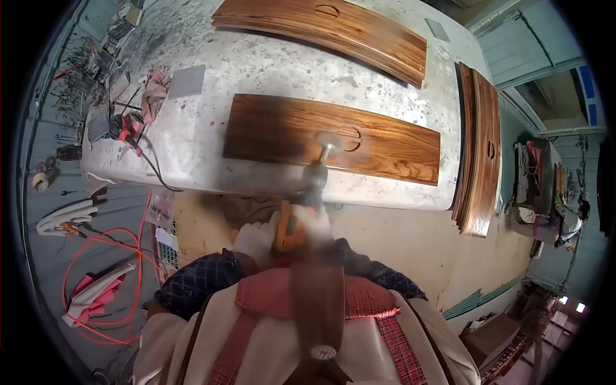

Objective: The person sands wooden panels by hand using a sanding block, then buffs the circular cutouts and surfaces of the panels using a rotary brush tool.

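Head view looks down on your two white-gloved hands, held close together just below the near edge of the workbench [212,138]. Your left hand [255,239] and your right hand [314,224] both wrap around an orange rotary power tool [290,226], fingers closed on its body, though motion blur softens the details. From the tool a dark shaft rises to a round polishing disc [328,142], which sits on the glossy brown wooden panel [289,131] lying flat across the pale, speckled bench, just beside the curved slot [353,138] cut into that panel. A second wooden panel [359,29] lies farther back. More panels [482,147] lean at the bench's right end. A red cable [102,282] loops on the floor to your left.
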The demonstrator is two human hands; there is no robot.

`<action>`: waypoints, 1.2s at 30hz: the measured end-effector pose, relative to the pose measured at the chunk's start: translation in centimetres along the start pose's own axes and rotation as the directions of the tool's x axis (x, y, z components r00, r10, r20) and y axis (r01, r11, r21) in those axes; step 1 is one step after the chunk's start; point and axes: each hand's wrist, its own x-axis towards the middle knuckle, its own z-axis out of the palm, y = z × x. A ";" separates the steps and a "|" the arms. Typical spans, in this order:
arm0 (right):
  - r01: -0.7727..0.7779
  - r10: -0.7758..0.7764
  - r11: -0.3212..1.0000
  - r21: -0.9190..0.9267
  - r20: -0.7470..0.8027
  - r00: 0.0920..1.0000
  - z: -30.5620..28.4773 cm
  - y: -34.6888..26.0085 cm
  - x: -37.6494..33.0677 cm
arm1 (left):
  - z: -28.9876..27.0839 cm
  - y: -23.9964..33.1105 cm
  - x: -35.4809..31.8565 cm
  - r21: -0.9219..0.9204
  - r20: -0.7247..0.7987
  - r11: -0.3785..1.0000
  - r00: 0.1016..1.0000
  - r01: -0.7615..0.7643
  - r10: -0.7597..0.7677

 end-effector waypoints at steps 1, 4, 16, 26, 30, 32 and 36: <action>-0.008 0.008 1.000 0.016 -0.003 1.000 -0.2 0.7 1.3 | 0.1 -0.4 0.7 0.001 -0.091 1.000 0.996 -0.019 0.019; -0.156 0.131 0.945 0.288 0.104 0.986 -0.5 -0.5 5.1 | 0.2 -1.6 3.9 0.007 -0.183 0.999 0.982 -0.042 0.042; -0.039 0.033 0.960 0.276 0.025 0.999 -1.7 -5.0 3.6 | -2.6 0.0 7.2 0.130 -0.102 0.988 0.990 -0.082 0.096; -0.112 0.109 0.991 0.069 0.045 0.993 -1.1 -2.9 -3.9 | 2.1 0.4 0.8 0.135 0.043 0.985 0.994 -0.104 0.099; -0.012 0.009 0.985 0.173 0.018 1.000 -3.2 -5.0 -1.4 | 2.8 1.9 4.1 0.018 -0.113 0.991 0.984 -0.133 0.134; 0.007 -0.011 0.987 0.160 0.025 1.000 -2.8 -6.3 -1.2 | 3.8 2.1 4.2 -0.002 -0.166 0.993 0.980 -0.116 0.114; 0.046 -0.049 0.991 0.127 0.024 0.999 0.5 -7.1 -0.1 | 1.5 1.4 3.8 0.019 -0.183 0.999 0.982 -0.043 0.046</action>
